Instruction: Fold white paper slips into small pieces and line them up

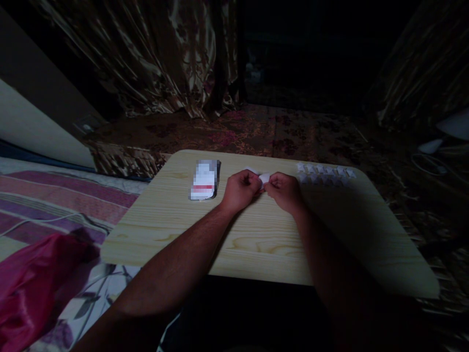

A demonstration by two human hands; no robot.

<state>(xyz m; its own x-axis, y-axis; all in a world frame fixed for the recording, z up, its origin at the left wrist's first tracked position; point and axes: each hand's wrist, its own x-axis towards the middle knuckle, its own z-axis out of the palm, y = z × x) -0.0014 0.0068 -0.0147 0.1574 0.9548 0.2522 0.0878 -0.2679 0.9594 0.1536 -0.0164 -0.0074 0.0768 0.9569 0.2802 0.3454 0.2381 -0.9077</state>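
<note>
Between my two hands is a small piece of white paper (264, 180), just over the wooden table top (264, 244). My left hand (242, 189) pinches its left side with thumb and fingers. On the other side, my right hand (285, 189) grips the paper with its fingers closed. Part of another white piece (251, 170) shows behind my left hand; most of it is hidden. To the right, several small folded white paper pieces (320, 169) lie in two rows near the far edge.
A phone (203, 180) with a lit, blurred screen lies left of my hands. At left, a striped bed cover (66, 186) and a bright pink cloth or bag (40, 283) sit beside the table. Patterned curtains (176, 54) hang behind, and a white cable (427, 164) is at right.
</note>
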